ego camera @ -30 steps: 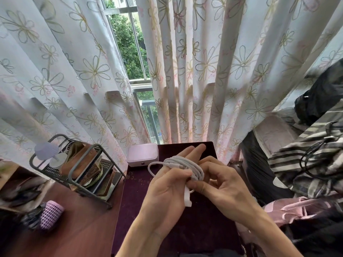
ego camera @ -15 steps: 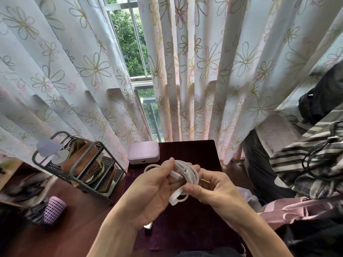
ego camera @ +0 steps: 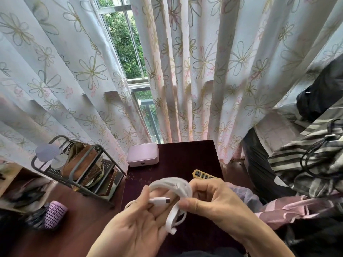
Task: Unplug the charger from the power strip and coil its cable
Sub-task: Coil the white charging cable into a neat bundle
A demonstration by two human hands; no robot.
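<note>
A white charger cable (ego camera: 172,186) is wound into a loose coil held between both hands above the dark red table (ego camera: 185,160). My left hand (ego camera: 141,225) lies palm up under the coil, and the cable's USB-C plug (ego camera: 160,200) rests across its fingers. My right hand (ego camera: 215,199) pinches the coil's right side between thumb and fingers. A flat white strap end (ego camera: 171,221) hangs below the coil. A yellow power strip (ego camera: 203,175) peeks out behind my right hand. The charger body is not visible.
A pink box (ego camera: 143,157) sits at the table's far left corner. A grey wire rack (ego camera: 78,167) with brown items stands to the left, a purple mesh roller (ego camera: 54,214) near it. Flowered curtains hang behind. Striped cloth and a black cable (ego camera: 315,160) lie to the right.
The hands have drawn closer to me and lower. My left hand turned palm up, baring the USB-C plug. The yellow power strip has come into view behind my right hand.
</note>
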